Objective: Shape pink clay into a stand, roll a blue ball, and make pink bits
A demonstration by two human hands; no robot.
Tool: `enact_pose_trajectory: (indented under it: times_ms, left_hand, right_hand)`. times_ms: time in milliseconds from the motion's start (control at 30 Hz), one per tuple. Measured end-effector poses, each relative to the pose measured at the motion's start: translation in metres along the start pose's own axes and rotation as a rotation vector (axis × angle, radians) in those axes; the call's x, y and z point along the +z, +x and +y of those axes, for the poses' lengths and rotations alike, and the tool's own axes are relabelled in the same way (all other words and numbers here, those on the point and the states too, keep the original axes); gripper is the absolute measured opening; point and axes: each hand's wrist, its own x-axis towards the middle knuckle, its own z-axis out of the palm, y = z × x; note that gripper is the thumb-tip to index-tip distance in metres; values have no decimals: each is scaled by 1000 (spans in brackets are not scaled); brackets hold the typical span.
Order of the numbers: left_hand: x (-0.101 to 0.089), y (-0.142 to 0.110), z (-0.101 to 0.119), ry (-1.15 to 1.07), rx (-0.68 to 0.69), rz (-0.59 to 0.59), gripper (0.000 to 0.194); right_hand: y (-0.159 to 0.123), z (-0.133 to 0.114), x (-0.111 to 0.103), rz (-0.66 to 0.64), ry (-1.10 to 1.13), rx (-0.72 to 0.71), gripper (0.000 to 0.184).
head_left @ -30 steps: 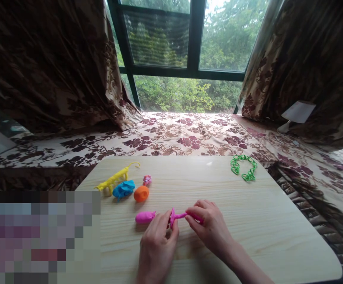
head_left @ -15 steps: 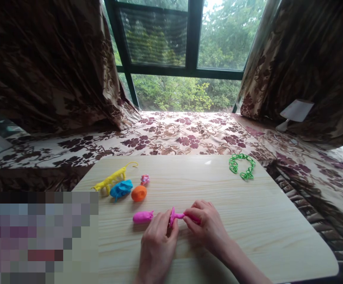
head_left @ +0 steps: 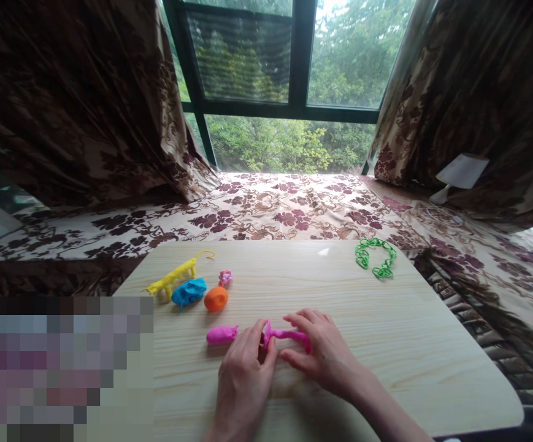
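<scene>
My left hand (head_left: 246, 362) pinches a pink modelling-clay piece (head_left: 289, 334) at its flat, disc-like end. A thin, slightly wavy stalk runs from that disc toward the right. Around the stalk's far end, my right hand (head_left: 316, 347) has its thumb and fingers spread apart. Whether the palm side touches the stalk's tip is hidden. Just left of my left hand lies a thicker pink clay roll (head_left: 221, 334) with a ragged right end, partly close behind the knuckles.
Farther back on the wooden-topped table (head_left: 408, 344) lie a yellow clay animal figure (head_left: 174, 276), a crumpled blue lump (head_left: 189, 293), an orange ball (head_left: 216, 299), a small pink-and-white piece (head_left: 225, 277) and a green linked chain (head_left: 376, 256). A lamp (head_left: 462, 172) stands by the curtain.
My right hand's fingers have come apart from the pink stalk, which now shows along more of its length. My left hand keeps its pinch at the disc end.
</scene>
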Motion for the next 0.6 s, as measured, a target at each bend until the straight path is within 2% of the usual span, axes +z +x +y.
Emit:
enact_pose_trajectory:
  times_ms: [67,133,233,333,467,600]
  left_hand:
    - [-4,0,1,30,-4,-32,32]
    - [-9,1,4,70,-1,-72,34]
    - [-15,4,10,121,56,-82,43]
    - [-18,9,16,145,206,-114,47]
    - [-26,20,23,112,336,-234,32]
    - [-37,26,29,47,378,-278,24]
  right_hand:
    - [-8,4,-13,-55,60,-42,65]
    - [-15,10,-24,-100,110,-74,67]
    - [-20,20,-32,-99,171,-90,56]
    - [-16,25,-33,-84,234,-109,41]
    - [-9,23,-39,-119,311,-113,24]
    - [-11,17,-54,-254,466,-27,19]
